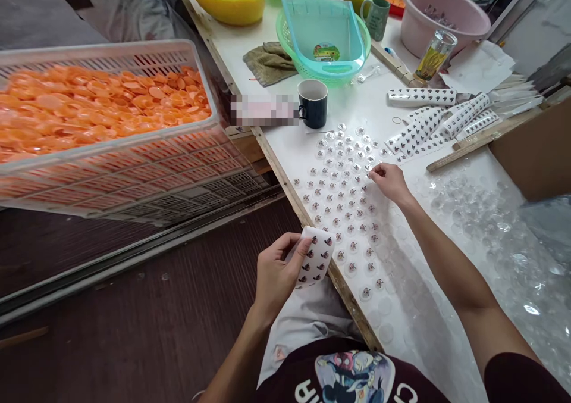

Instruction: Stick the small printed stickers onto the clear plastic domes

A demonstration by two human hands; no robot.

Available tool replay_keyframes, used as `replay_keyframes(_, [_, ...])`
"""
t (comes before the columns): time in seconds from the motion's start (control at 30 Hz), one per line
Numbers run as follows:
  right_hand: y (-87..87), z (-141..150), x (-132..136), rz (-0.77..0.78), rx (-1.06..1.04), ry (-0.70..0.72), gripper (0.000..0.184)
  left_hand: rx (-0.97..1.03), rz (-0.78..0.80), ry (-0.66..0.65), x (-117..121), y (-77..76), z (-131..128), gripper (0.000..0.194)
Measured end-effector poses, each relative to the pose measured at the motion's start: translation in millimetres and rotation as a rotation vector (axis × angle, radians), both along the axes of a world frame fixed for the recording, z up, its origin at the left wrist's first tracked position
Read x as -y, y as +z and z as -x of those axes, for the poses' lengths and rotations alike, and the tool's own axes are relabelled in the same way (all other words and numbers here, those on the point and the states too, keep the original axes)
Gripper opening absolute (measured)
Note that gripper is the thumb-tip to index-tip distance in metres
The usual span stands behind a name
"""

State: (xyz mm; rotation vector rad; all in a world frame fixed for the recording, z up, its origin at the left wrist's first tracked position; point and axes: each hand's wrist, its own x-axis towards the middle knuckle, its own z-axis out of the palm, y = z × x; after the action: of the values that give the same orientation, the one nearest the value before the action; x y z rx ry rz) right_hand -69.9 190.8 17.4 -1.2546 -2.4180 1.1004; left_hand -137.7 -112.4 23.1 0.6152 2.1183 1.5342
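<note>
My left hand [280, 270] pinches a curled strip of stickers [317, 259], white with small dark printed figures, just off the table's near edge. Over the table, my right hand [389, 181] has its fingertips pressed together at one of the clear round discs [357, 167]; whether a sticker sits between them is too small to tell. Many such discs lie spread in rows, most bearing a small dark figure at the centre. Nearer to me, plain clear discs [386, 333] without figures lie beneath my right forearm.
At left stands a white crate [196, 87] of orange discs. A dark mug [313, 111], a green basket [285, 37] and a glass [436, 55] stand farther back. Sticker rolls [422, 97] and a wooden strip [473, 144] lie right, beside a heap of clear discs [482, 212].
</note>
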Motion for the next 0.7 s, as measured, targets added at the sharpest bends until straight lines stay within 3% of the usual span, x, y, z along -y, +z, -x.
replay_keyframes(0.3, [-6.9, 16, 10, -0.369, 0.385, 0.133, 0.016, -0.024, -0.01, 0.007, 0, -2.8, 1, 0.022])
replay_keyframes(0.4, [0.0, 15, 13, -0.458, 0.386, 0.109, 0.025, -0.013, -0.016, 0.013, 0, -2.4, 0, 0.024])
replay_keyframes(0.47, [6.3, 9, 25, -0.464, 0.27, 0.07, 0.014, 0.0, -0.026, 0.026, 0, -2.9, -1, 0.026])
replay_keyframes(0.53, [12.1, -1, 48, -0.339, 0.072, 0.104, 0.009, 0.014, -0.041, 0.048, -1, -3.9, -2, 0.027])
replay_keyframes(0.63, [17.9, -20, 96, 0.09, -0.17, 0.357, 0.017, 0.028, -0.072, 0.092, -2, -5.5, -3, 0.029])
replay_keyframes(0.7, [19.9, -29, 122, 0.28, -0.251, 0.451, 0.017, 0.035, -0.079, 0.099, -3, -5.9, -3, 0.033])
